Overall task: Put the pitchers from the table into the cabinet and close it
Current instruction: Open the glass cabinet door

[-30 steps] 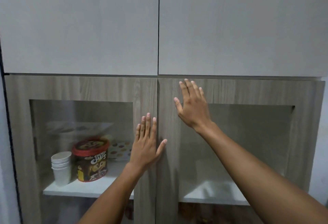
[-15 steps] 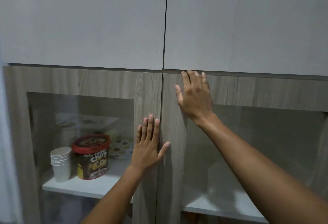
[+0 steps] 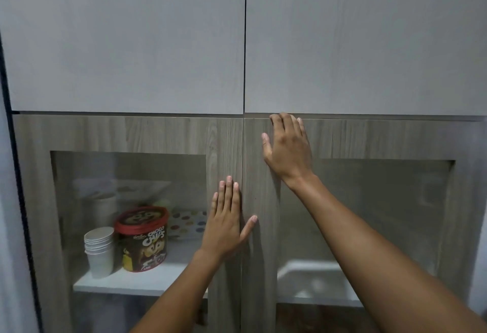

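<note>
Left hand (image 3: 226,227): lower centre, flat and spread on the left door (image 3: 126,135), thumb across the seam.
Right hand (image 3: 288,148): centre, fingers spread, fingertips at the right door (image 3: 369,137) top edge.
Cabinet: both doors look shut.
Pitchers: possibly the blurred pale shape (image 3: 313,280) behind the right glass; cannot tell.
Left shelf: paper cups (image 3: 99,251), Choco Chips tub (image 3: 143,239).

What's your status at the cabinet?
Left hand flat on left door. Right hand flat on right door, fingertips at top edge. Doors look shut. Nothing blocking.
</note>
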